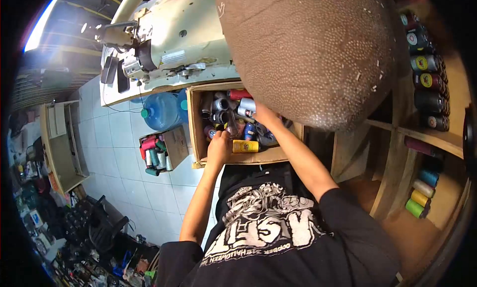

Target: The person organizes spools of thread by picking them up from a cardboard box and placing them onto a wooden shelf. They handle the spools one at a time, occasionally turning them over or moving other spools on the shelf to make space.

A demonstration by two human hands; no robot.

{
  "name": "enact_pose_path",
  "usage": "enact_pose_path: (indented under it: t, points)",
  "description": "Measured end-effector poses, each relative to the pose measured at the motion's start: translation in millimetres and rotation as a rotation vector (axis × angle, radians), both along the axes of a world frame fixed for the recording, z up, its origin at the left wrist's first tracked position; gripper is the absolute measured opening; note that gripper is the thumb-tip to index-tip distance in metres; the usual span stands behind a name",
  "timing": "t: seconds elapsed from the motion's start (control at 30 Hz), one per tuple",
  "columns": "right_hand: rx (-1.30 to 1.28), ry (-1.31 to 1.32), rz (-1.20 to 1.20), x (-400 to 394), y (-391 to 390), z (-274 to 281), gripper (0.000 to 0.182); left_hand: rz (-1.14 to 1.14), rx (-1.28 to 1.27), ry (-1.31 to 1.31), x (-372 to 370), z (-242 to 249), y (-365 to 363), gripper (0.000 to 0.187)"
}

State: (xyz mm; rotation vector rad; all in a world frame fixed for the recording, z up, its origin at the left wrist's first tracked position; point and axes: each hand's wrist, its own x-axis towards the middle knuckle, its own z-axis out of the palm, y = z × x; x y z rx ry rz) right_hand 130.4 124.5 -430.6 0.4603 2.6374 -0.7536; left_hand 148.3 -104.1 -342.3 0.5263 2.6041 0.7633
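Note:
A wooden-edged box (198, 133) full of thread spools and bare cones lies in front of me. My right hand (267, 115) reaches into it from the right, its fingers closed at the end of a silver thread spool (246, 108). At the box's near left part is my left hand (219, 147), its fingers curled down among the spools; what they grip is hidden. Beside it, a yellow thread spool (246, 146) lies along the near wall. A blue spool (250, 131) and a red spool (239, 94) are also inside.
A large brown dotted surface (318, 53) covers the upper right, close to the camera. Behind the box stands a sewing machine (174, 38). Blue water jugs (162, 110) and a small box of spools (176, 145) are at left. Shelves (427, 138) with thread spools line the right.

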Motion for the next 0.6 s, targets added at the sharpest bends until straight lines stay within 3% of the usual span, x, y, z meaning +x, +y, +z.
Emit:
enact_pose_path:
  t: [0.03,0.1,0.17,0.23,0.27,0.3,0.37,0.4,0.43,0.47,0.5,0.53,0.6]
  points:
    - [0.150,0.054,0.102,-2.6,2.7,-39.1,0.048,0.043,0.019,0.011,0.8,2.0,0.1,0.015]
    - [0.257,0.137,0.180,-4.1,0.9,-20.8,0.046,0.112,0.066,0.001,-0.2,-0.2,-1.5,0.014]
    - [-0.016,0.059,0.042,-6.9,1.2,48.8,0.049,0.189,0.082,-0.027,-13.8,-19.1,-6.4,0.022]
    - [-0.279,0.115,-0.061,12.6,0.4,75.6,0.057,0.759,0.469,-0.635,-33.3,-38.9,-6.8,0.029]
    - [-0.531,0.060,-0.068,26.4,12.0,87.5,0.062,1.034,0.664,-0.946,-43.6,-46.6,-1.9,0.034]
    - [-0.769,-0.106,-0.163,45.0,20.7,81.6,0.063,1.188,0.788,-1.003,-50.5,-41.8,10.1,0.048]
    - [-1.177,-0.095,-0.321,87.7,30.9,116.3,0.066,1.112,0.731,-0.965,-62.9,-69.0,12.6,0.051]
    - [-1.369,-0.210,-0.426,101.4,34.7,154.8,0.067,1.056,0.742,-0.965,-66.7,-87.5,13.9,0.050]
    - [-1.585,-0.242,-0.476,116.9,38.0,177.6,0.068,1.095,0.742,-1.006,-70.9,-70.1,22.0,0.047]
    - [-1.695,-0.193,-0.488,127.9,35.9,202.2,0.072,1.140,0.739,-1.045,-73.9,-49.5,28.9,0.044]
    - [-1.764,-0.117,-0.541,137.2,30.0,215.8,0.074,1.205,0.701,-1.026,-75.2,-67.5,26.4,0.042]
    - [-1.831,-0.040,-0.590,144.7,25.4,223.0,0.076,1.050,0.606,-1.044,-70.9,-24.5,30.6,0.038]
    - [-1.772,0.104,-0.490,158.9,23.5,222.8,0.078,1.038,0.964,-1.402,-49.9,-106.3,-2.5,0.038]
